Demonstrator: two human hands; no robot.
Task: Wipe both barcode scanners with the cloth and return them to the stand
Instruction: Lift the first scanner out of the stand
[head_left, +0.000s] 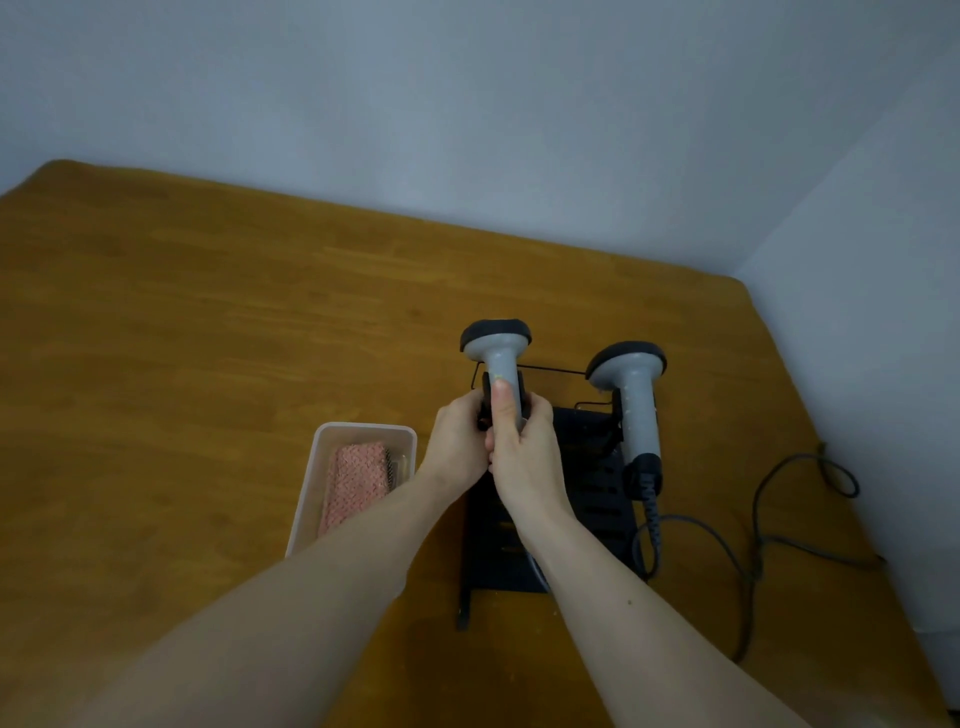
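Two grey barcode scanners with black heads stand on a black stand (597, 483) on the wooden table. My right hand (524, 447) grips the handle of the left scanner (496, 345), thumb lying up along it. My left hand (460, 447) holds the same scanner's lower handle from the left side. The right scanner (631, 379) sits in the stand's right holder, untouched, its grey cable (753, 545) trailing right. A pink cloth (356, 480) lies folded in a clear plastic container (363, 431) left of the stand.
The wooden table (208, 338) stretches wide to the left and back. White walls close it in behind and at the right. The scanner cable loops over the table near the right wall.
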